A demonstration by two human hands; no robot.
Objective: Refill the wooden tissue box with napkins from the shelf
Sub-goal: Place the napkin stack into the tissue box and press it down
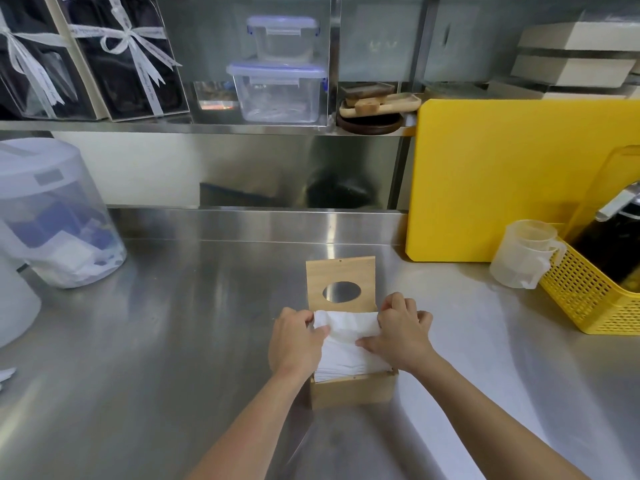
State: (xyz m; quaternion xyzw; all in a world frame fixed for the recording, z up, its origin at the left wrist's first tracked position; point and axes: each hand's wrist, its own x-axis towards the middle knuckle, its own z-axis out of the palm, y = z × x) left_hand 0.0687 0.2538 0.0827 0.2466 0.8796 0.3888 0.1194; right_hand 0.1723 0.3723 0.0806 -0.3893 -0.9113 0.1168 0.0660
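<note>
**Both hands on napkin stack in open wooden box**

Wooden tissue box (353, 389) sitting on steel counter (173, 341), centre-near, lid (341, 282) flipped up and standing roughly upright at far side, oval hole facing camera. White napkins (343, 355) stacked inside, filling box to rim; top layer bunched and raised at far end, near the lid.

Left hand (294, 341) on left edge of stack, fingers curled closed over bunched top napkin, thumb on top. Right hand (398, 334) on right edge, fingers bent, pinching same bunched layer, thumb lying flat across the paper. Both clamped on napkins; whether also touching the box walls, cannot tell.

Around it:
- Yellow cutting board (502, 178) leaning upright against back wall, right of box, well apart.
- Yellow mesh basket (595, 299) at far right holding a dark bottle (609, 237).
- Clear measuring cups (523, 254), nested, just beside basket, in front of board.
- Round translucent container (52, 216) at left, blue and white contents inside, not identifiable.
- Shelf (207, 126) above: two stacked clear lidded tubs (277, 88), dark ribbon-tied gift boxes (86, 57) at left, wooden trays (377, 105) right of tubs, stacked white boxes (571, 60) at far right.
</note>
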